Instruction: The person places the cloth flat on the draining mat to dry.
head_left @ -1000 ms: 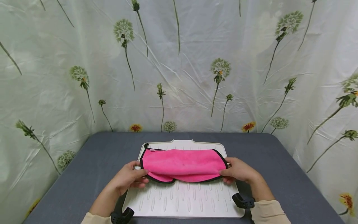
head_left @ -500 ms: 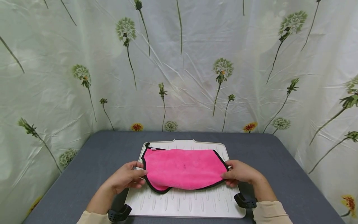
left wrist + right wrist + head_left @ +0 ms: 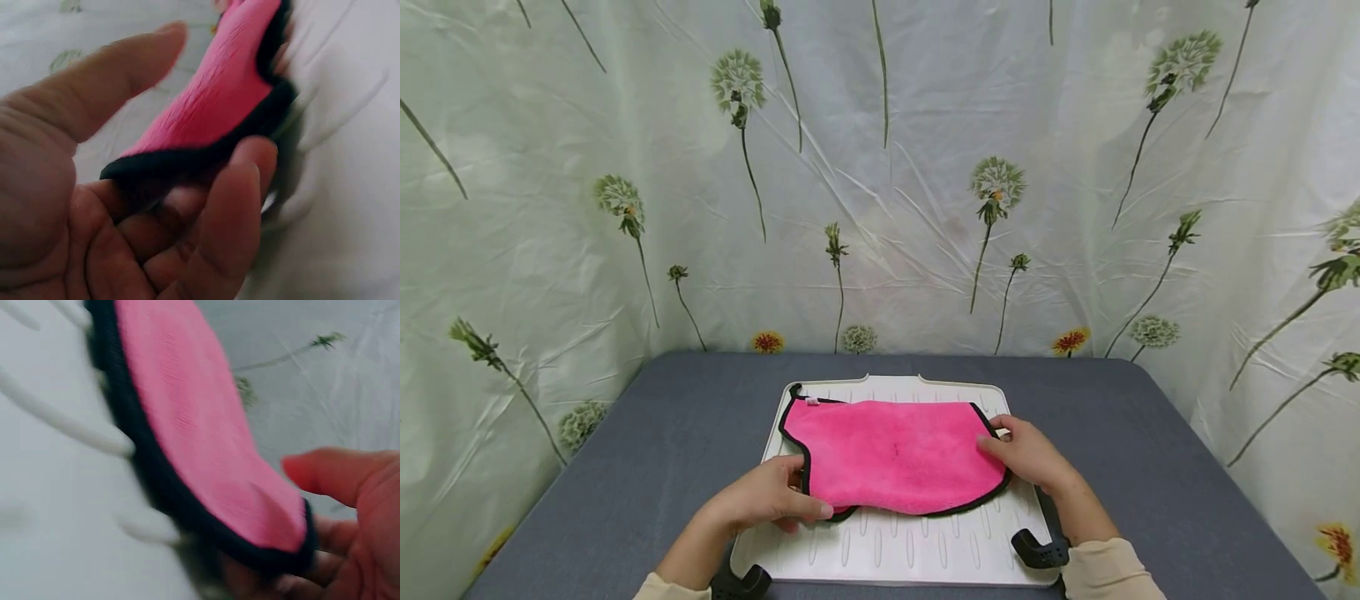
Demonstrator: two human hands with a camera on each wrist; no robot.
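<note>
A folded pink cloth (image 3: 895, 458) with black edging and a small white tag lies over the back part of a white ribbed board (image 3: 917, 550). My left hand (image 3: 767, 497) is at its near left corner. In the left wrist view the thumb (image 3: 131, 75) stands off the cloth, while the other fingers reach beneath the black edge. At the right end is my right hand (image 3: 1028, 454), thumb over the pink face in the head view. The right wrist view shows that thumb (image 3: 328, 472) raised from the cloth, with the other fingers behind and under the edge.
The board lies on a table with a dark grey cover (image 3: 685, 433). A pale curtain (image 3: 910, 192) printed with dandelions hangs behind and around the table. Each wrist wears a black camera mount, the right one (image 3: 1039, 550) over the board's right side.
The cloth's near part has come down toward me and spread flatter. My left hand has slid nearer along the left edge; my right hand has shifted a little away from me and inward.
</note>
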